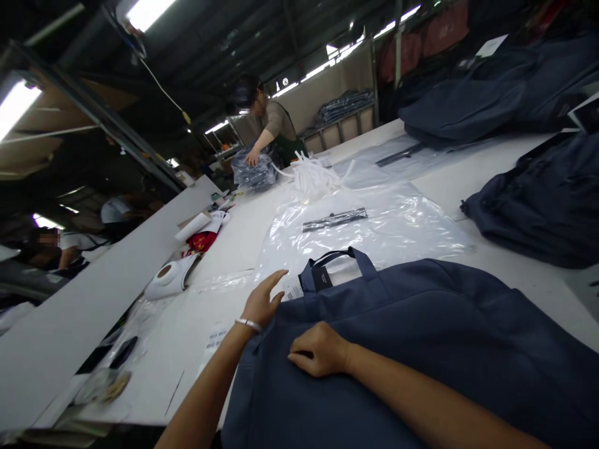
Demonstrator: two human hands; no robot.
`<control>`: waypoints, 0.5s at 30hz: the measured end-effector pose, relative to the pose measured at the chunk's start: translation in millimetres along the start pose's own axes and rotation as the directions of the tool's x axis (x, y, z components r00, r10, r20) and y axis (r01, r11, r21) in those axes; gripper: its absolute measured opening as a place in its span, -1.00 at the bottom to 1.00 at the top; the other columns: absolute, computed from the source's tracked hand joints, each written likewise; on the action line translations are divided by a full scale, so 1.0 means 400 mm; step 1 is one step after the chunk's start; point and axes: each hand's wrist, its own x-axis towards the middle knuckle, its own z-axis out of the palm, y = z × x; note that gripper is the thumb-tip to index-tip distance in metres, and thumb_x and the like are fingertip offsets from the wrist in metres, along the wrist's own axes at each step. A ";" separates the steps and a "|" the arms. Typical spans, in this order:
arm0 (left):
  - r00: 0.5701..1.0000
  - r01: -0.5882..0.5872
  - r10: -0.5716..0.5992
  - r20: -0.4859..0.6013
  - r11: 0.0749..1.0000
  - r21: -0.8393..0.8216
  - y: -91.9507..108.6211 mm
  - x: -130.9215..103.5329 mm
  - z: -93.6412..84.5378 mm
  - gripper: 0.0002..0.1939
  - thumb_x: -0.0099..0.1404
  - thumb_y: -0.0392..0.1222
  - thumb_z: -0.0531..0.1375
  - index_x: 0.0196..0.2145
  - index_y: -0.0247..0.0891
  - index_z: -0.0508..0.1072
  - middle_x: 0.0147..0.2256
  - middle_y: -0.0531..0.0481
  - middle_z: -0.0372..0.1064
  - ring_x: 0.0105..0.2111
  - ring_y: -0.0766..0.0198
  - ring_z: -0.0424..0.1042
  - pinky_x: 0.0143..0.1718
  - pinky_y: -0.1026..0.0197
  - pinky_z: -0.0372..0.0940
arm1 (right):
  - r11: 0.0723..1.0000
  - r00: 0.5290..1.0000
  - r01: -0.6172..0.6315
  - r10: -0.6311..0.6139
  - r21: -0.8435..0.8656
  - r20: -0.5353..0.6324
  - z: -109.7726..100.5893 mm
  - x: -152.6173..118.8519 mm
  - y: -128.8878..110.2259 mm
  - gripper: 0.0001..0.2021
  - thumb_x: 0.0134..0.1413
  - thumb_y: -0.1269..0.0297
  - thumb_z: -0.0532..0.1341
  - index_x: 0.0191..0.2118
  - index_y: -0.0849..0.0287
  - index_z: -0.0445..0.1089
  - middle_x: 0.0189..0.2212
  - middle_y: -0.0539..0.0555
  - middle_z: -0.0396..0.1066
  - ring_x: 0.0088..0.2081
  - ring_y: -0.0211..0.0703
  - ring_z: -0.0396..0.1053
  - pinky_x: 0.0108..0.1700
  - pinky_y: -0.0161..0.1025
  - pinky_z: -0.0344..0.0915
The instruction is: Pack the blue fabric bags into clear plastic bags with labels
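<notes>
While the large navy bag of smooth, matte fabric is lying across the near tabletop, its flat webbing handle is arching up from the top edge. Left hand is spreading its thumb and fingers wide at the bag's upper left corner, near the stiff black rectangular tag and the white printed paper label; a thin silvery bracelet is circling that wrist. Right hand is resting in a loose fist over the bag's front panel. Beyond the handle, glossy, wrinkled clear plastic is covering the white surface, with a narrow dark strip showing on it. Soft white strips are heaping up behind. Further back, a co-worker's hand is touching a crinkly plastic-wrapped bundle.
</notes>
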 end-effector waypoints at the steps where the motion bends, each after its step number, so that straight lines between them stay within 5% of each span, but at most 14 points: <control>1: 0.997 -0.017 0.017 0.077 1.000 -0.003 -0.027 0.062 0.013 -0.28 0.16 -0.35 0.18 0.28 -0.15 0.14 0.29 -0.13 0.12 0.29 0.05 0.10 0.31 -0.13 0.01 | 1.000 1.000 0.010 -0.010 -0.011 0.000 0.002 -0.001 0.001 -0.81 0.17 0.20 0.16 -0.35 0.12 0.47 -0.49 -0.04 0.53 -0.45 -0.26 0.48 -0.41 -0.36 0.21; 3: 0.973 -0.052 0.054 0.226 0.999 -0.016 -0.071 0.159 0.046 -0.10 0.01 -0.39 0.28 0.29 -0.13 0.11 0.26 -0.13 0.18 0.25 0.04 0.18 0.27 -0.06 0.11 | 0.999 1.000 0.022 -0.022 -0.032 -0.003 0.004 -0.001 0.004 -0.81 0.16 0.19 0.16 -0.38 0.12 0.46 -0.50 -0.05 0.53 -0.45 -0.26 0.49 -0.42 -0.36 0.20; 6: 0.930 -0.067 0.069 0.362 0.998 -0.017 -0.110 0.226 0.078 -0.02 -0.10 -0.34 0.36 0.28 -0.09 0.14 0.10 -0.10 0.39 0.05 0.04 0.42 0.08 0.01 0.32 | 0.998 1.000 0.021 -0.021 -0.060 -0.003 -0.001 0.001 0.009 -0.80 0.16 0.18 0.16 -0.40 0.12 0.44 -0.50 -0.05 0.53 -0.44 -0.25 0.49 -0.43 -0.35 0.18; 11: 0.914 -0.075 0.054 0.401 0.996 0.038 -0.111 0.195 0.040 -0.08 0.02 -0.27 0.29 0.31 -0.10 0.06 -0.13 0.01 0.52 -0.14 0.15 0.50 -0.05 0.11 0.36 | 0.998 1.000 0.005 -0.007 -0.070 -0.023 -0.005 0.007 0.012 -0.78 0.17 0.17 0.15 -0.41 0.12 0.44 -0.51 -0.04 0.53 -0.45 -0.24 0.50 -0.45 -0.35 0.17; 15: 0.930 -0.111 0.052 0.365 0.984 0.143 -0.055 0.143 -0.008 -0.21 0.10 -0.29 0.19 0.28 0.00 0.13 -0.20 0.09 0.50 -0.25 0.24 0.47 -0.13 0.20 0.34 | 0.999 0.999 -0.015 0.013 -0.033 -0.051 -0.008 0.008 0.009 -0.80 0.18 0.20 0.15 -0.37 0.12 0.47 -0.49 -0.03 0.54 -0.46 -0.23 0.49 -0.41 -0.35 0.21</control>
